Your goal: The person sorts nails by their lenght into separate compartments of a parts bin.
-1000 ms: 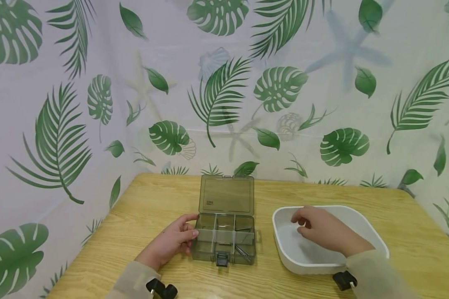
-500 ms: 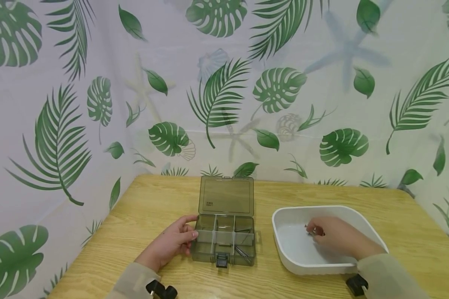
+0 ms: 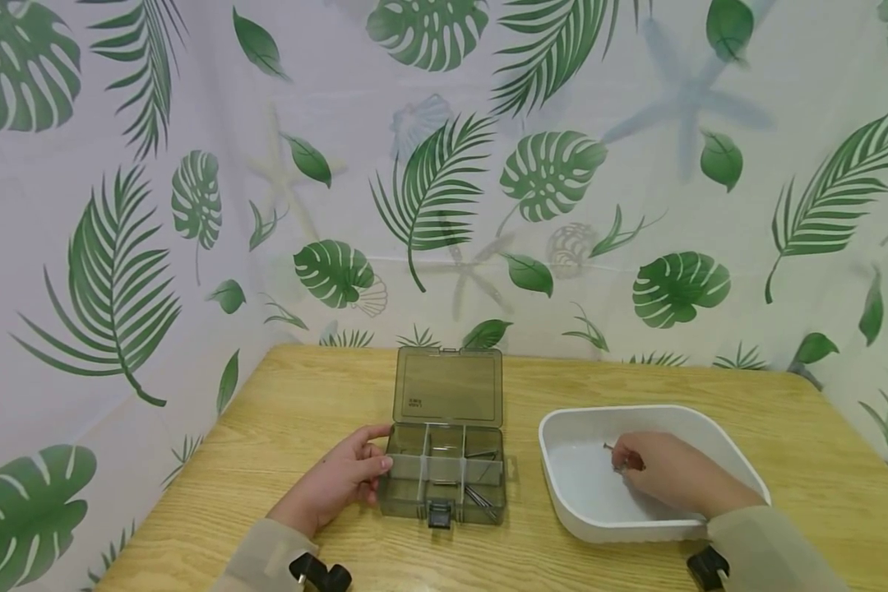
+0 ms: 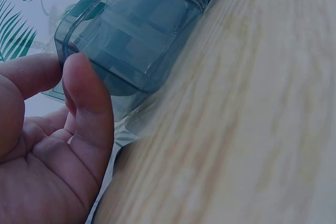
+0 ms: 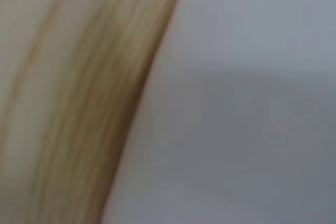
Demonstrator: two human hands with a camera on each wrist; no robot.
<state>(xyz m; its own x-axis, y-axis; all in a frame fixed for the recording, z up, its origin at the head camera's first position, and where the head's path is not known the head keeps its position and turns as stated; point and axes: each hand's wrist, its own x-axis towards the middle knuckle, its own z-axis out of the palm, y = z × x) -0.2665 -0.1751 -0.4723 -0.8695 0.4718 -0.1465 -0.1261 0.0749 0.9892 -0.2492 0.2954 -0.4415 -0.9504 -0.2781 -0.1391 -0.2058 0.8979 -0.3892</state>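
A smoky translucent compartment box (image 3: 444, 470) stands on the table with its lid (image 3: 448, 385) raised at the back. Thin dark metal screws or nails (image 3: 481, 500) lie in its right compartments. My left hand (image 3: 344, 470) holds the box's left side, thumb and index finger at its edge; the left wrist view shows the thumb (image 4: 84, 85) against the corner. To the right is a white tray (image 3: 562, 485). Inside it my right hand (image 3: 662, 469) is lowered, fingertips pinching at small pieces. One thin brownish screw (image 3: 608, 446) sticks out beside the fingertips, which are partly hidden.
Both containers stand on a wooden table (image 3: 303, 395), the tray a short way right of the box. A leaf-patterned cloth (image 3: 429, 205) hangs behind and at the sides. The blurred right wrist view shows only the tray wall and table.
My right hand has gone down into the tray and slightly right, its fingers closing on small pieces near the bottom. The left hand and the box have stayed put.
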